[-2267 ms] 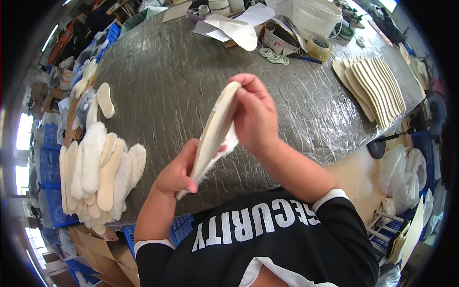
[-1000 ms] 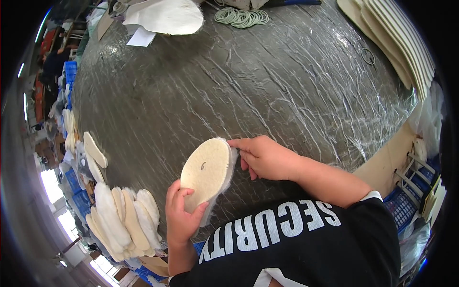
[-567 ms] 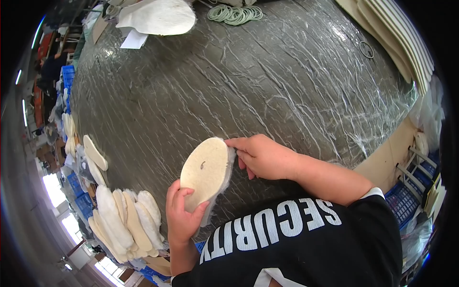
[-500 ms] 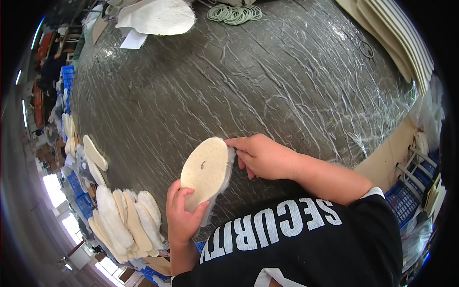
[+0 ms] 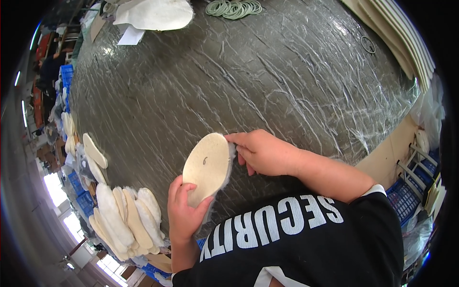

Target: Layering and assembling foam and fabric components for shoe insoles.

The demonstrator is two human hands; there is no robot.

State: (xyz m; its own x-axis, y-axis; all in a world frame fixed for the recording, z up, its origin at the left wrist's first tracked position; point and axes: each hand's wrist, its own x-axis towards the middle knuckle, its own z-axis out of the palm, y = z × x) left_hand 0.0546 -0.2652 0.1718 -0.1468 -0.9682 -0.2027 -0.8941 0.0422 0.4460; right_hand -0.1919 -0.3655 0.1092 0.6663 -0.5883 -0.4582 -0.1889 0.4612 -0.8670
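Observation:
A cream insole (image 5: 208,160) with fleecy fibres along its edge and a small dark mark on its flat face is held up over the table near my body. My left hand (image 5: 185,210) grips its lower end, the thumb on one side and fingers over the other. At the upper right edge of the insole, my right hand (image 5: 267,152) is closed, index fingertip and thumb at the fleece rim. The other fingers of that hand are curled under. What lies between the right fingertips is too small to make out.
Fleecy insoles (image 5: 126,222) are piled at the left edge, with two more insoles (image 5: 95,153) beyond them. Green rings (image 5: 234,8) and a white hide-like piece (image 5: 158,14) lie at the far side. Stacked cream sheets (image 5: 397,38) stand far right, above a blue basket (image 5: 404,198).
Both hands and the insole have shifted very slightly, the insole's top tilting a little upward. The grip looks the same.

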